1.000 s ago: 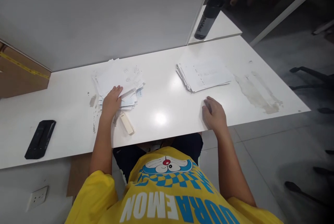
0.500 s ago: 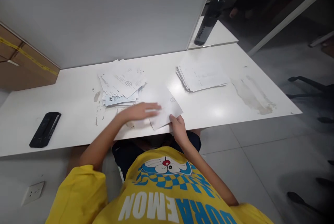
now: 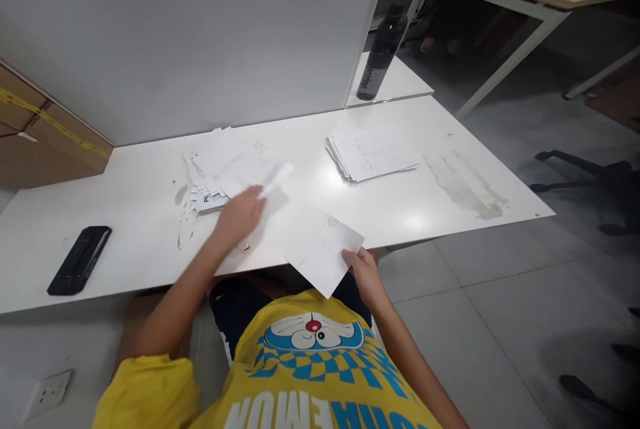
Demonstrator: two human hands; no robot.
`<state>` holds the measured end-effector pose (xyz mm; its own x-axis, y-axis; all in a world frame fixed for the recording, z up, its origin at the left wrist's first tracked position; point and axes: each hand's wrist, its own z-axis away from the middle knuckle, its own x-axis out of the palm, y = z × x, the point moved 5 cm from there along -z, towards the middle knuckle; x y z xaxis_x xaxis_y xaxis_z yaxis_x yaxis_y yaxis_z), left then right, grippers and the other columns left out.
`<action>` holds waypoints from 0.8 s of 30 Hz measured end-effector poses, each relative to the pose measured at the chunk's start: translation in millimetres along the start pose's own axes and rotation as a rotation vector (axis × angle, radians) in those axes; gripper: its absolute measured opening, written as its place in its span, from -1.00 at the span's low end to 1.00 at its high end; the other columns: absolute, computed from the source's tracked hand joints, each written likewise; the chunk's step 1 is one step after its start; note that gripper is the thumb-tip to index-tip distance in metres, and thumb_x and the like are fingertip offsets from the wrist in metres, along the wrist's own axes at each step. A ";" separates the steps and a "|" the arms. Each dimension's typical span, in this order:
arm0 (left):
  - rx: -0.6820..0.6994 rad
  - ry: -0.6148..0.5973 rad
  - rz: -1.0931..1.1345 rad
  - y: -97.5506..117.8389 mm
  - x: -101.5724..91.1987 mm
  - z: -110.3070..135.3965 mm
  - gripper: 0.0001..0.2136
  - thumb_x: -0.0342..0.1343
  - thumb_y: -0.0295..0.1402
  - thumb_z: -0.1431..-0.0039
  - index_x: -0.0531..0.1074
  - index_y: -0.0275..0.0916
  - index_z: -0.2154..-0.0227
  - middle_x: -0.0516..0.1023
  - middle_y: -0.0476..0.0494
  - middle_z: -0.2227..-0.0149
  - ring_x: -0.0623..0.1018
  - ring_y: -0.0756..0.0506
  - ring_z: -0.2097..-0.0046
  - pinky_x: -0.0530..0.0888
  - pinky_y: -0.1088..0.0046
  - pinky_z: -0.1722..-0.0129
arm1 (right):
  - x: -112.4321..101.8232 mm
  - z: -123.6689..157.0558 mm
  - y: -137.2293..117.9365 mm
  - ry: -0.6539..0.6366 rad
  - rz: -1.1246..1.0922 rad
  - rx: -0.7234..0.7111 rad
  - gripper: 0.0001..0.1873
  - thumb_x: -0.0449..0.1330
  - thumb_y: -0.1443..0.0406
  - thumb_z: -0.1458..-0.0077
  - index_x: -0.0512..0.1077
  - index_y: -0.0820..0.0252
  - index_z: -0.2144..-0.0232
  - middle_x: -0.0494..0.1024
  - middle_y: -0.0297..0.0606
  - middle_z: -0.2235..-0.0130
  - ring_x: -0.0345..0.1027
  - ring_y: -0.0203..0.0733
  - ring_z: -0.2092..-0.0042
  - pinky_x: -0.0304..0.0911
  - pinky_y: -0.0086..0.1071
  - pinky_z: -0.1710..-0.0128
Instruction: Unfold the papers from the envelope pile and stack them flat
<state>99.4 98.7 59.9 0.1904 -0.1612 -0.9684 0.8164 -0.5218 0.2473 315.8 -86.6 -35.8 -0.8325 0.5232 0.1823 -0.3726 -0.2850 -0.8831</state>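
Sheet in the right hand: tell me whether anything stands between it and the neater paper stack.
Nothing visible does: only white tabletop lies between the sheet, held at its edge by the right hand, and the paper stack.

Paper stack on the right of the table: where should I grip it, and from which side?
Probably mid-way along the near edge of the paper stack, coming from the wearer's side, thumb on top. It lies flat on the table, and that edge looks fairly even; the left edge is fanned, so sheets might slip there.
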 end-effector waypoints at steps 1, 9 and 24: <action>0.065 -0.020 0.057 21.4 11.4 12.5 -0.50 -0.25 -0.08 -0.37 0.27 -0.18 -0.22 0.50 -0.18 -0.12 0.44 -0.24 -0.20 0.37 0.14 -0.15 | 5.9 2.6 -1.5 -0.059 -0.007 -0.016 -0.44 0.24 -0.04 0.04 0.46 0.16 0.07 0.56 -0.13 0.05 0.43 0.08 0.04 0.39 -0.20 0.17; 0.412 -0.083 0.478 123.4 38.3 66.8 -0.50 -0.16 -0.05 -0.35 0.27 -0.19 -0.21 0.35 -0.25 -0.24 0.35 -0.20 -0.27 0.33 0.17 -0.23 | -9.1 -6.3 -10.1 -0.078 0.267 -0.306 -0.50 0.26 0.03 -0.06 0.47 0.17 0.02 0.54 -0.10 -0.04 0.38 0.05 -0.09 0.25 -0.06 -0.12; 0.115 0.373 1.006 47.2 62.5 62.6 -0.69 0.01 -0.16 -0.30 0.35 -0.16 -0.02 0.44 -0.22 0.06 0.48 -0.17 -0.01 0.43 0.22 -0.04 | -22.1 -34.0 -54.1 0.030 0.125 -0.487 -0.62 0.36 0.11 0.15 0.43 0.14 0.27 0.59 -0.21 0.22 0.47 -0.05 0.13 0.35 -0.15 0.05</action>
<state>115.7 11.6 13.0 0.9153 -0.3046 -0.2634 0.1406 -0.3710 0.9179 368.2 -55.5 -6.8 -0.8435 0.5343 0.0561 -0.0302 0.0571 -0.9979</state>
